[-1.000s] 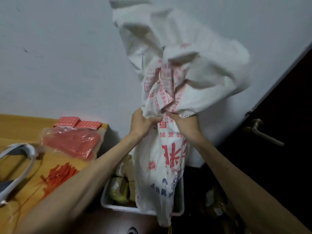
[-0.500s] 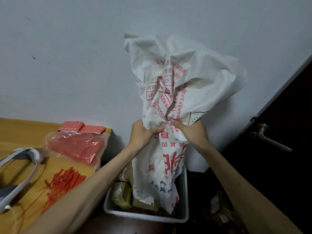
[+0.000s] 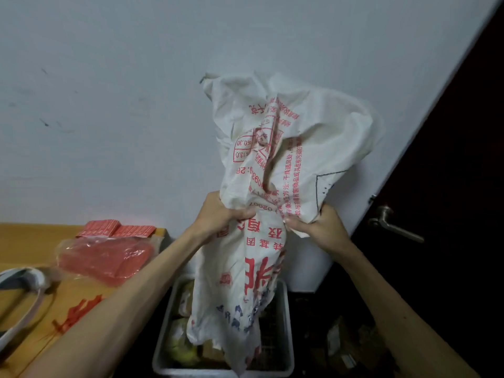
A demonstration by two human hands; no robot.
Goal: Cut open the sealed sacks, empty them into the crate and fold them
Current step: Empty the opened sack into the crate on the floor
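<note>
Both hands, left hand [image 3: 221, 214] and right hand [image 3: 317, 223], pinch the woven sack [image 3: 272, 165] at its middle. Below the grip, its mouth hangs in the crate [image 3: 286, 347]. A strong shake may throw packets outside.

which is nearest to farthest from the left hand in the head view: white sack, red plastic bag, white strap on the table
1. white sack: gripped by the left hand, straight ahead.
2. red plastic bag: on the table, to the hand's left.
3. white strap: far left edge of the view, past the bag.

crumpled white sack [image 3: 275, 170] hanging upside down into grey crate [image 3: 286, 358].
</note>
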